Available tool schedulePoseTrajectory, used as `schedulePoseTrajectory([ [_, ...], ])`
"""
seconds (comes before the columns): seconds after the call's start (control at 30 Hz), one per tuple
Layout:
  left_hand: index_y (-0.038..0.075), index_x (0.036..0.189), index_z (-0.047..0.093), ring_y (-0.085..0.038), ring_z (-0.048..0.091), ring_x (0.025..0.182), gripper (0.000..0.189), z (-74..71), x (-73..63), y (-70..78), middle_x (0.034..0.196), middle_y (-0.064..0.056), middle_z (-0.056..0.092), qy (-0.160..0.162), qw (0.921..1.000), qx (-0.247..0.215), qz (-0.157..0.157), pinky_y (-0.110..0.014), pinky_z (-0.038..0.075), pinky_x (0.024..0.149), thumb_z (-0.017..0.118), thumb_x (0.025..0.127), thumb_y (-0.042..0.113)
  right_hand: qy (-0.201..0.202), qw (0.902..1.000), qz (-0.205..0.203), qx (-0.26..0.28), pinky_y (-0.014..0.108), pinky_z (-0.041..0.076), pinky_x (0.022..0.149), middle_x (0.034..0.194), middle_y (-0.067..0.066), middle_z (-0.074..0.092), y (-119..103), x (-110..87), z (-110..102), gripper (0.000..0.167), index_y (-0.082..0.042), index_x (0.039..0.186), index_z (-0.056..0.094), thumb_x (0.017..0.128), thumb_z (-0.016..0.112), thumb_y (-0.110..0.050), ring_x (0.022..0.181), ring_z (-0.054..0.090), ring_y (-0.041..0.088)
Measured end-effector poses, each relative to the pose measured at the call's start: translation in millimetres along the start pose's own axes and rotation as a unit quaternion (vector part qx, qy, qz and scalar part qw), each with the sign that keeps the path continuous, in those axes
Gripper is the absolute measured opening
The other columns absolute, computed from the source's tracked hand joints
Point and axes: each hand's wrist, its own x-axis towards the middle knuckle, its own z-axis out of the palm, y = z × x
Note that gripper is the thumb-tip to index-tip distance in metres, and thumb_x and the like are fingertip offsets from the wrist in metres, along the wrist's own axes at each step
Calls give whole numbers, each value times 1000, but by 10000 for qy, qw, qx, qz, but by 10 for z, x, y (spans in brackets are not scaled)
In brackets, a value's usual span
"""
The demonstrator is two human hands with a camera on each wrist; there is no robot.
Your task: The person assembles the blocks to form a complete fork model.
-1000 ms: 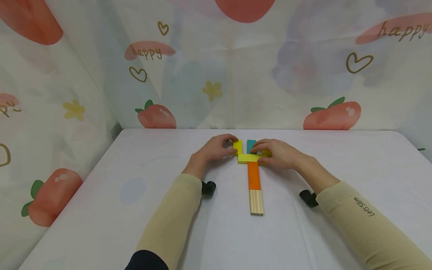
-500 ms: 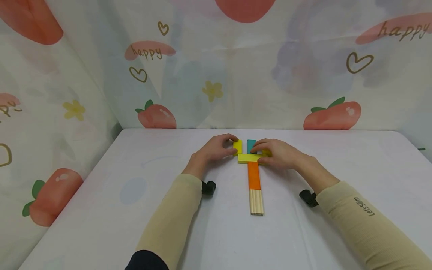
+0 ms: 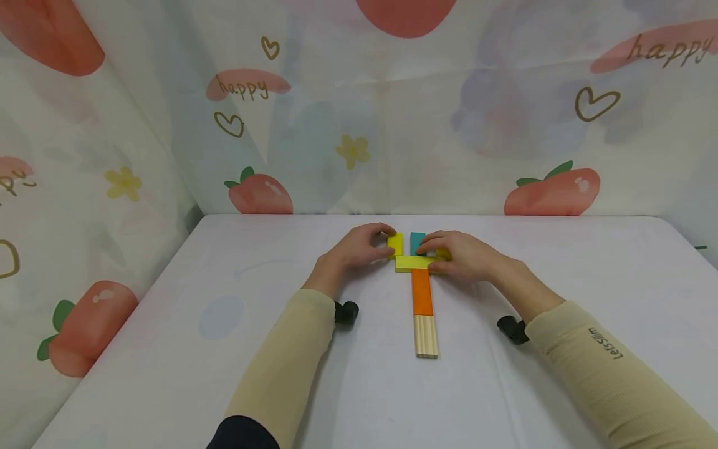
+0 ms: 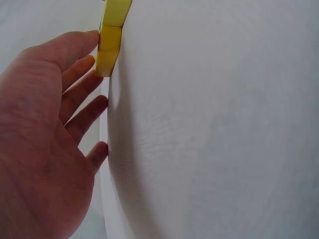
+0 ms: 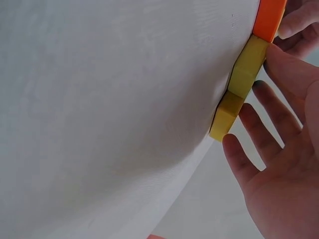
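My left hand (image 3: pixel 364 245) holds an upright-lying yellow block (image 3: pixel 396 244) by thumb and forefinger; its other fingers spread behind the block in the left wrist view. My right hand (image 3: pixel 462 255) has its thumb on the front edge of a yellow-green block (image 3: pixel 409 264), the forefinger just behind it. That block lies crosswise. A teal block (image 3: pixel 417 242) stands behind its middle, and a second yellow block (image 3: pixel 444 254) behind its right end is mostly hidden by the right hand. An orange block (image 3: pixel 422 292) runs toward me from the crosswise one, followed by a plain wood block (image 3: pixel 426 337).
The blocks lie on a white-covered table (image 3: pixel 224 374), toward its far edge. A printed cloth backdrop (image 3: pixel 415 125) rises behind the table and along the left side. Dark wrist cameras sit under both sleeves.
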Motion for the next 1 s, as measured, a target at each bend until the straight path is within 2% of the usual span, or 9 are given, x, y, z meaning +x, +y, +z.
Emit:
schedulePoseTrajectory([
  [0.33, 20, 138, 59, -18, 43, 135, 42, -17, -18, -41, 146, 2, 52, 55, 9999, 73, 43, -37, 30, 117, 67, 97, 30, -22, 10000, -38, 68, 62, 31, 111, 142, 19, 54, -16, 22, -11, 32, -7, 127, 70, 95, 70, -13, 134, 43, 43],
  [0.63, 21, 139, 58, -18, 40, 138, 42, -67, -70, -39, 148, 3, 50, 107, 9998, -86, 124, -38, 28, 118, 66, 98, 30, -47, 9999, 84, 116, 62, 32, 111, 140, 19, 55, -27, 33, -35, 33, -7, 127, 70, 95, 71, -15, 133, 44, 42],
  [1.0, 17, 144, 55, -21, 39, 139, 48, -130, -170, -32, 151, 0, 47, 421, 9987, 0, 297, -41, 29, 117, 66, 98, 29, 98, 9994, 167, 299, 63, 33, 110, 141, 19, 54, -36, 22, -51, 32, -8, 127, 70, 96, 69, -17, 134, 44, 42],
])
